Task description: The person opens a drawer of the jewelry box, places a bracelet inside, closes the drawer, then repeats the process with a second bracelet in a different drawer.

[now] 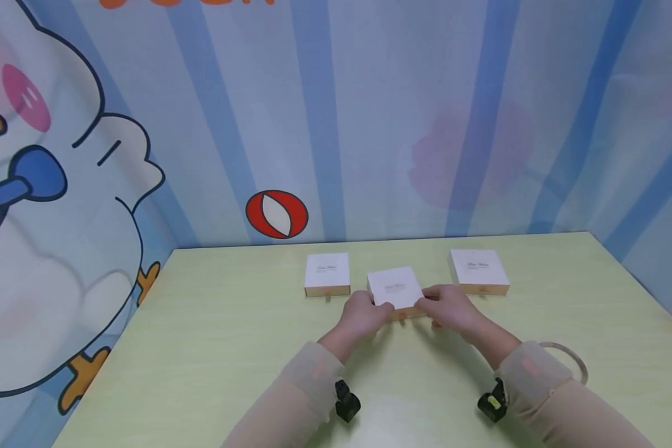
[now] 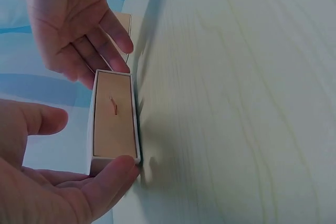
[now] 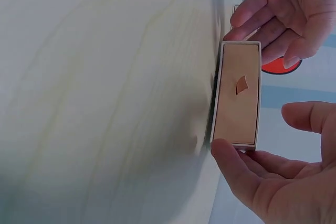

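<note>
A white-topped box (image 1: 394, 287) with a tan front stands between the two hands, slightly turned. Its tan front (image 2: 113, 124) carries a small ribbon tab (image 3: 241, 84). The left hand (image 1: 365, 313) touches the box's left end with extended fingers, and its thumb (image 2: 47, 119) stands off the box in the left wrist view. On the opposite end rest the fingers of the right hand (image 1: 450, 307), its thumb (image 3: 304, 115) likewise raised clear in the right wrist view. Whether the box's underside touches the table cannot be told.
Two similar white boxes stand farther back on the pale wood table (image 1: 229, 348): one box (image 1: 327, 274) to the left, another box (image 1: 480, 270) to the right. A printed backdrop (image 1: 369, 124) rises behind the table's far edge.
</note>
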`<action>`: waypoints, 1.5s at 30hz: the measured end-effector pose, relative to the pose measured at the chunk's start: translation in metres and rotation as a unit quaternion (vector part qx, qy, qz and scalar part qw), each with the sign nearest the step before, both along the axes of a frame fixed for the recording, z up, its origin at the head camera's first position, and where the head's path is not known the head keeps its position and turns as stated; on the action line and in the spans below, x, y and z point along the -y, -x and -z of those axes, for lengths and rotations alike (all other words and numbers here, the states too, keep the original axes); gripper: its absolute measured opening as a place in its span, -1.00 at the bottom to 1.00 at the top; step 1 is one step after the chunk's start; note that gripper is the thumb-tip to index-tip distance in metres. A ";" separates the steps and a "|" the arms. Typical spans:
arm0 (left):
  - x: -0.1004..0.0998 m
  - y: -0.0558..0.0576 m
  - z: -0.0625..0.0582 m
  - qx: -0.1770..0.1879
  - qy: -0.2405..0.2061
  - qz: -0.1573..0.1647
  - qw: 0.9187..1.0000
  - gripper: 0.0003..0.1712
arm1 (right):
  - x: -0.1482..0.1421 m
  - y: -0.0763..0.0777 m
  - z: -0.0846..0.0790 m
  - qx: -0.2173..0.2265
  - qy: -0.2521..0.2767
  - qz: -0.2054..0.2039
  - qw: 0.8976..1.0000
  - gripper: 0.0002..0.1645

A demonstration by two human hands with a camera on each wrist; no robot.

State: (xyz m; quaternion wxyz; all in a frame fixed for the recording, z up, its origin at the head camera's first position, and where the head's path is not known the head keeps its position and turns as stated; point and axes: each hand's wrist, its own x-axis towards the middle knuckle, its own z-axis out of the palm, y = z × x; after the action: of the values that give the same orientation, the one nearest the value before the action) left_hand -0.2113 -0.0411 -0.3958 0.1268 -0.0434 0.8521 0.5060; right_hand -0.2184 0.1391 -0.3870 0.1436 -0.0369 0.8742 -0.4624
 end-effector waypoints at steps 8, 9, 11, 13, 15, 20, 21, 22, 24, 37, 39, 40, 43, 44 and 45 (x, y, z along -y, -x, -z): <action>-0.003 0.007 0.002 -0.034 -0.012 -0.001 0.999 -0.70 | 0.003 0.004 -0.001 0.001 0.002 0.009 1.000 -0.36; -0.004 0.008 0.003 -0.039 -0.011 -0.002 0.999 -0.69 | 0.003 0.005 -0.001 0.003 0.003 0.011 1.000 -0.37; -0.005 0.009 0.004 -0.048 -0.008 -0.002 0.999 -0.68 | 0.004 0.007 0.000 0.005 0.004 0.013 1.000 -0.37; -0.007 0.011 0.005 -0.054 -0.005 -0.002 0.999 -0.66 | 0.004 0.010 0.001 0.006 0.006 0.014 1.000 -0.37; -0.009 0.013 0.006 -0.060 0.000 -0.002 0.998 -0.62 | 0.005 0.013 0.003 0.006 0.009 0.015 1.000 -0.37; -0.012 0.018 0.008 -0.056 0.005 -0.009 0.998 -0.31 | 0.006 0.020 0.005 0.008 0.004 0.020 1.000 -0.35; -0.012 0.019 0.009 -0.056 0.005 -0.011 0.998 -0.25 | 0.006 0.021 0.006 0.007 0.003 0.021 1.000 -0.35; -0.013 0.019 0.009 -0.055 0.005 -0.012 0.998 -0.21 | 0.006 0.022 0.006 0.006 0.001 0.021 1.000 -0.34; -0.014 0.021 0.010 -0.054 0.005 -0.015 0.998 -0.15 | 0.007 0.024 0.006 0.004 -0.003 0.024 1.000 -0.34; -0.017 0.029 0.012 -0.034 -0.027 -0.041 0.998 -0.01 | 0.011 0.034 0.009 -0.010 -0.006 0.031 0.999 -0.32; -0.017 0.030 0.013 -0.033 -0.031 -0.041 0.998 -0.01 | 0.012 0.035 0.010 -0.010 -0.007 0.032 0.999 -0.32; -0.017 0.030 0.013 -0.033 -0.032 -0.041 0.998 -0.01 | 0.012 0.036 0.010 -0.011 -0.006 0.033 0.999 -0.32; -0.018 0.031 0.014 -0.037 -0.031 -0.043 0.998 0.00 | 0.013 0.037 0.011 -0.010 -0.006 0.037 0.999 -0.32; -0.018 0.031 0.015 -0.037 -0.031 -0.043 0.998 0.00 | 0.013 0.037 0.012 -0.009 -0.004 0.037 0.999 -0.32; -0.018 0.031 0.015 -0.037 -0.031 -0.043 0.998 0.00 | 0.014 0.037 0.012 -0.009 -0.003 0.038 0.999 -0.32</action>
State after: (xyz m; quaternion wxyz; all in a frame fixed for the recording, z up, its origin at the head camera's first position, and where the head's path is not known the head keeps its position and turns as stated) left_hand -0.2425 -0.0229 -0.4109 0.0741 -0.0571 0.8374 0.5385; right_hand -0.2559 0.1256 -0.3991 0.1183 -0.0077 0.8776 -0.4645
